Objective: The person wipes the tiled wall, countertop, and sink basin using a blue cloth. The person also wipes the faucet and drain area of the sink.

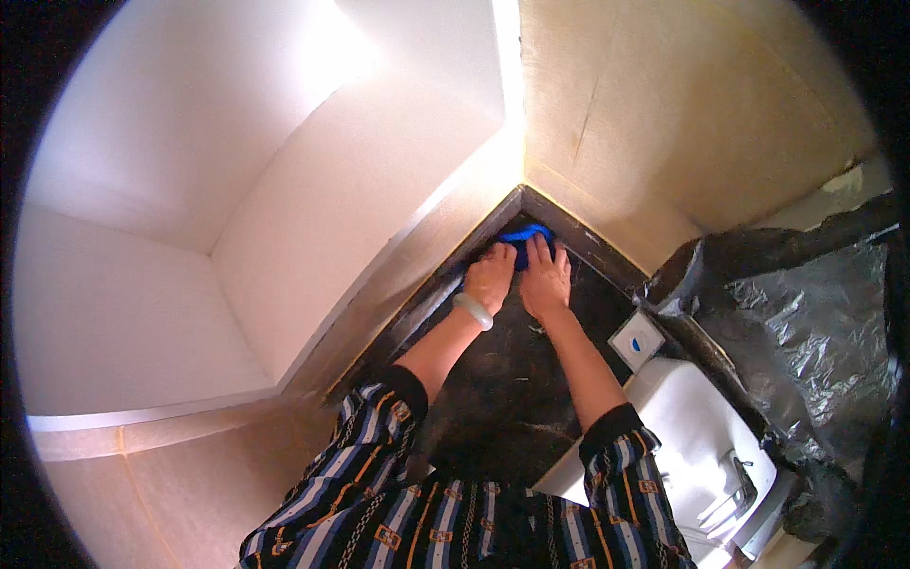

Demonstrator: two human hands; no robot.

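A crumpled blue cloth (pixel 527 233) lies bunched in the inner corner of a dark, smooth surface (pixel 505 384) with a raised border. My left hand (pixel 489 276), with a pale bangle (pixel 473 311) at the wrist, has its fingers curled onto the cloth's near left side. Close beside it, my right hand (pixel 546 279) presses its fingers down on the cloth from the right. Both hands partly cover the cloth, so its full shape is hidden.
A white recessed niche (pixel 370 206) with a projecting edge rises on the left. Beige wall (pixel 640 107) stands at the right. A white basin (pixel 682 405) with a dark metal faucet (pixel 743 484), a white square item (pixel 636 341) with a blue mark, and black plastic sheeting (pixel 796 327) lie to my right.
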